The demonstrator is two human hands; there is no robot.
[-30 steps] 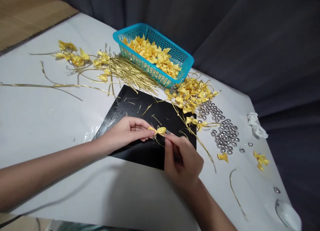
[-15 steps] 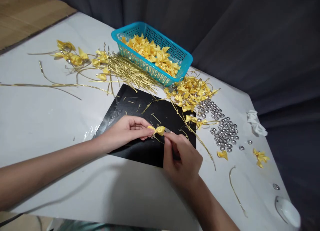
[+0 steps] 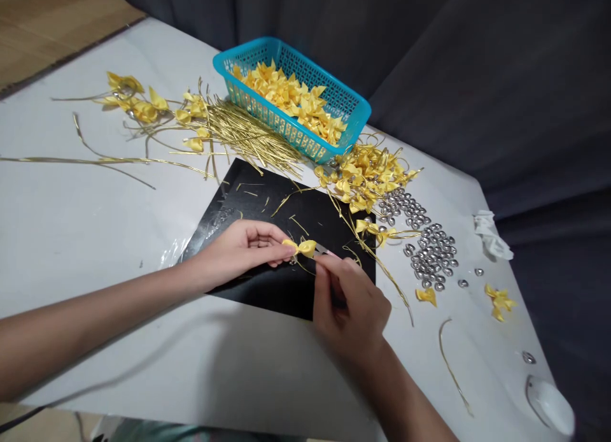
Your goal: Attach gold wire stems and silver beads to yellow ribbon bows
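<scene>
Above a black board [image 3: 267, 295], my left hand [image 3: 243, 248] pinches a yellow ribbon bow [image 3: 306, 248] by its left end between thumb and fingers. My right hand [image 3: 356, 295] is closed just right of the bow, its thumb and index fingertip almost at the ribbon. A thin grey metal tool [image 3: 323, 250] with a pinkish part shows along that index finger; its kind is mostly hidden. A fine gold cord [image 3: 305, 268] curves below the bow toward the right fingers. Something small and shiny under the bow is too blurred to name.
Behind the board stands a turquoise basket [image 3: 291, 114] of yellow bows. Gold cords [image 3: 252, 136] lie in front of it. Bows on cords [image 3: 367, 178] are heaped at right beside silver heart-shaped pieces [image 3: 432, 257]. A white object [image 3: 548, 404] sits at the right edge.
The view has shifted slightly. Slightly more of the thin metal tool shows beside the right index finger. Both hands keep nearly the same pose around the bow.
</scene>
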